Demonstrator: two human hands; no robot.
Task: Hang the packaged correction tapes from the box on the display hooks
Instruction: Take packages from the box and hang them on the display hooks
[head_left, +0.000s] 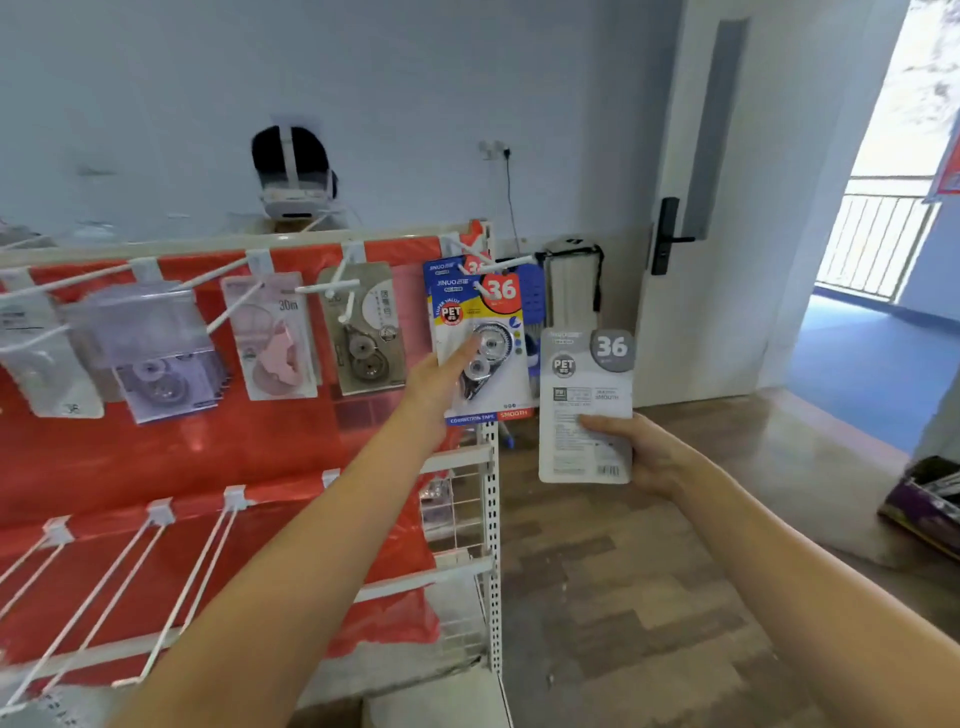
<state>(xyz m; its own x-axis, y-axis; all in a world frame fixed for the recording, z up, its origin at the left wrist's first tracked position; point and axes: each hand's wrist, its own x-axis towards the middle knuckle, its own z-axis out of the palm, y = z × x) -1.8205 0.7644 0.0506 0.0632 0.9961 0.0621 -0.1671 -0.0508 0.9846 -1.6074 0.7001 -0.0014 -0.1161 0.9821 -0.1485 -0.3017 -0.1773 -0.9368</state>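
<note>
At the hook (511, 264), left hand (441, 376) touching hung pack (480, 343); right hand (641, 449) gripping grey pack (584, 395)

You faced white-coated metal hooks (332, 287) over a glossy red plastic sheet (218, 447). The pack (480, 343) you touched was glossy card under a clear plastic blister; the pack back (586, 410) looked matt grey card. The floor (623, 597) seemed smooth wood-look laminate, though blurred.
</note>
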